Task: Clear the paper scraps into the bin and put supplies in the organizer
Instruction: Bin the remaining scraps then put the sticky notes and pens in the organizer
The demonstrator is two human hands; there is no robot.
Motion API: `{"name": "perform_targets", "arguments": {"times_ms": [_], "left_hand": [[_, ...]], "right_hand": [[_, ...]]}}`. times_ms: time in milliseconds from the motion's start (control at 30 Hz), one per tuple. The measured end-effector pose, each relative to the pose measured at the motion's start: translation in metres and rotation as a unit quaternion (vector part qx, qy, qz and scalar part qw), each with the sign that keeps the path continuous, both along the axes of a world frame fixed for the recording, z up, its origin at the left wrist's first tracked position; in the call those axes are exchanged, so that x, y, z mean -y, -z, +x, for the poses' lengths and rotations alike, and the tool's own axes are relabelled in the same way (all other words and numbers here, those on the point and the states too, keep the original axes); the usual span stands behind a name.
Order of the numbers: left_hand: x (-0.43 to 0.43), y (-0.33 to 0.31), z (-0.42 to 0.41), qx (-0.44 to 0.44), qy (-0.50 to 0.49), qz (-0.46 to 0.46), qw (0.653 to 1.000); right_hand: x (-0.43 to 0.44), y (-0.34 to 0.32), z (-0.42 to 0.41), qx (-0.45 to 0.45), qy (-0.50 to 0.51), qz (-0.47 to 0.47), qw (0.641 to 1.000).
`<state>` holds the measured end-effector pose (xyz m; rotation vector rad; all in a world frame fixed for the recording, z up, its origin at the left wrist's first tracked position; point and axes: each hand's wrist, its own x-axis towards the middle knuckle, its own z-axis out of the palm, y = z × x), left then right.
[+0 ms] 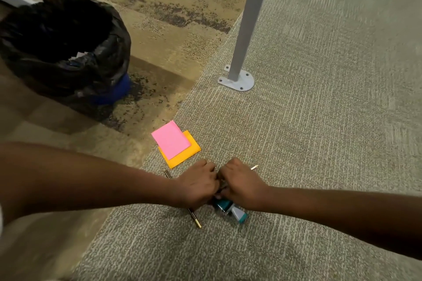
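Observation:
Both my hands meet low over the grey carpet, knuckles touching. My left hand point(198, 183) is curled, and a dark pen with gold ends point(194, 218) runs under it. My right hand point(239, 186) is also curled; a pale pencil tip point(254, 167) pokes out past it, and a teal and grey stapler point(230, 209) lies partly under its wrist. What the fingers actually pinch is hidden between the hands. A pink sticky pad point(170, 139) rests on an orange pad point(182, 155) just beyond. The bin point(66, 45), lined with a black bag, stands at the far left with white paper inside.
A grey table leg point(247, 23) rises from a bolted foot plate point(237, 81) beyond my hands. The carpet changes from grey to brown mottled tiles on the left. No organizer is in view.

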<state>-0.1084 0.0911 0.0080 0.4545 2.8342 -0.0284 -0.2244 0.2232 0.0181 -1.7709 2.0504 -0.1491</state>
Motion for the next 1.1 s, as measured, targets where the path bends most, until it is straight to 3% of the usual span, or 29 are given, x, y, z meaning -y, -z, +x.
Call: {"name": "perform_targets", "arguments": {"times_ms": [200,400,533,833,967,1100], "left_hand": [[0.023,-0.012,0.0,-0.023,-0.171,0.062,0.983],[0.075,-0.052,0.002,-0.11,-0.221,0.039,0.968],[0.115,-0.098,0.005,-0.183,-0.256,0.025,0.949],[0.224,-0.183,0.025,-0.341,-0.368,-0.091,0.86],[0.273,-0.202,0.038,-0.339,-0.435,-0.117,0.826],[0.309,-0.199,0.046,-0.306,-0.469,-0.096,0.823]], "right_hand": [[0.03,-0.003,0.004,0.067,0.069,-0.028,0.995],[0.086,-0.034,0.004,0.222,0.146,-0.084,0.96],[0.137,-0.066,0.002,0.276,0.157,-0.177,0.932],[0.281,-0.163,0.02,0.205,0.119,-0.303,0.923],[0.339,-0.187,0.039,0.157,0.114,-0.311,0.93],[0.384,-0.188,0.054,0.099,0.093,-0.294,0.946]]}}
